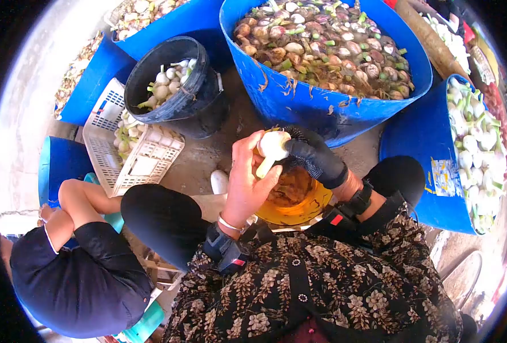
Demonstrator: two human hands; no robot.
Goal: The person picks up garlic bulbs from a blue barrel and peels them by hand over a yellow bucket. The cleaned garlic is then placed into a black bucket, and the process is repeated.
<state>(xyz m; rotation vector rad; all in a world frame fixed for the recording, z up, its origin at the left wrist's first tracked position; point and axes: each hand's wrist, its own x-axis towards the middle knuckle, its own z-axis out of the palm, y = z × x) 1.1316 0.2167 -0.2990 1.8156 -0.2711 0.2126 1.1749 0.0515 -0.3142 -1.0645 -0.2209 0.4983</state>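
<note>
A pale garlic bulb (275,143) with a short green stem is held above a yellow bucket (305,210) between my knees. My bare left hand (249,178) grips it, its thumb near the stem. On the other side of the bulb, my right hand (317,155) in a dark glove has its fingers closed against it; whether a small tool is in that hand is hidden. Brown peelings (290,188) lie inside the yellow bucket.
Ahead stands a large blue tub (322,108) of unpeeled bulbs in water. A black bucket (173,108) and white crate (156,151) with bulbs stand left. At right, a blue barrel (416,148) holds pale bulbs. Another person (82,280) sits at left.
</note>
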